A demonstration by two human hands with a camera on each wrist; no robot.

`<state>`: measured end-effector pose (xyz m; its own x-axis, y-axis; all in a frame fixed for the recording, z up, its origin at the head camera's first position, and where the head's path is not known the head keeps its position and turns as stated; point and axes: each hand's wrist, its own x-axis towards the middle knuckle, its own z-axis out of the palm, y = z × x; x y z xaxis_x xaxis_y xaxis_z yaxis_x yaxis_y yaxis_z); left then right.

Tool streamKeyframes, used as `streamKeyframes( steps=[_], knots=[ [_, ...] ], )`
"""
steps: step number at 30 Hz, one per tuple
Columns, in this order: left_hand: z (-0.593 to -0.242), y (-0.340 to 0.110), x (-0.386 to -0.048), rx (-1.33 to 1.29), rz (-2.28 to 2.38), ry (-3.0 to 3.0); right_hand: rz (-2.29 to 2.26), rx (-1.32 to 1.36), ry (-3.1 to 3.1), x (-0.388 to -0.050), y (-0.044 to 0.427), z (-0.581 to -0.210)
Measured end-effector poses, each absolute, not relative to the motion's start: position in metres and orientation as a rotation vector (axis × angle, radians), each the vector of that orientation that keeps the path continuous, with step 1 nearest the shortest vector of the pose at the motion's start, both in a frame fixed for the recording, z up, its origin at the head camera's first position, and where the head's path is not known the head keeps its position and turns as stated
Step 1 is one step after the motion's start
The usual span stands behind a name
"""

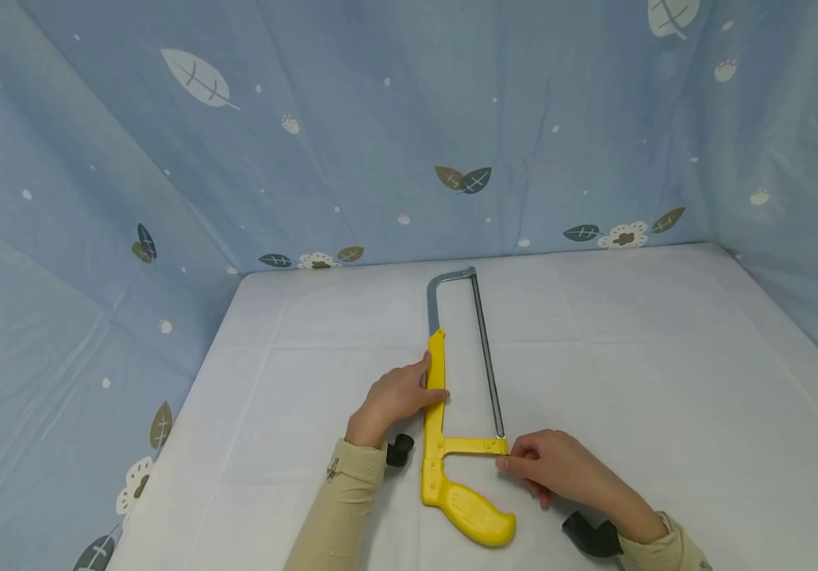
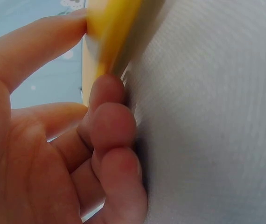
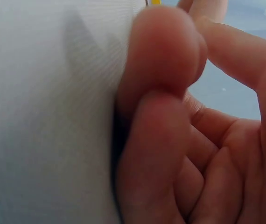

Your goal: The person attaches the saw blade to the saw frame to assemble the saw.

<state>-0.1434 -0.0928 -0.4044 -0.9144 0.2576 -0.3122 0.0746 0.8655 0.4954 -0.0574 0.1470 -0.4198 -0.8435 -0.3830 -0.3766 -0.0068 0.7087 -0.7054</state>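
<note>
A hacksaw (image 1: 435, 428) lies on the white cloth, its yellow pistol handle (image 1: 476, 515) towards me and its grey metal bow (image 1: 433, 301) pointing away. Along its right side runs the narrow dark blade (image 1: 485, 349). My left hand (image 1: 396, 394) pinches the yellow frame, thumb laid across it; the left wrist view shows the frame (image 2: 116, 32) blurred between thumb and fingers. With thumb and curled index finger, my right hand (image 1: 562, 468) pinches at the yellow crosspiece's (image 1: 471, 446) right end, by the blade's near end. Whatever small part sits between those fingertips is hidden.
White cloth (image 1: 323, 317) covers the table. Blue leaf-patterned curtains (image 1: 409, 119) hang behind it and at both sides. Black wrist-worn devices (image 1: 400, 450) show beside both beige sleeves (image 1: 340, 507).
</note>
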Motion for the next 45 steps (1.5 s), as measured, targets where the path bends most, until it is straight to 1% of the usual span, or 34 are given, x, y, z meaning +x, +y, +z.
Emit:
streamKeyframes(
  steps=[9,20,28,33,38,45],
  knots=[
    [-0.4031,-0.0937,-0.1424,0.254,0.692,2.664,-0.911,-0.277,2.471,-0.0553,0.1423,-0.4189],
    [-0.4043,-0.0937,-0.1423,0.276,0.693,2.666,-1.002,-0.373,2.395,-0.0563,0.1493,-0.4206],
    [-0.4045,-0.0933,-0.1429,0.277,0.685,2.67,-1.08,-0.247,2.383,-0.0578,0.1481,-0.4208],
    [-0.4038,-0.0928,-0.1426,0.27,0.685,2.669,-1.09,-0.276,2.373,-0.0572,0.1493,-0.4202],
    [-0.403,-0.0925,-0.1424,0.273,0.68,2.67,-1.069,-0.316,2.374,-0.0574,0.1501,-0.4208],
    [-0.4032,-0.0928,-0.1423,0.268,0.679,2.67,-0.925,-0.275,2.469,-0.0559,0.143,-0.4183]
  ],
)
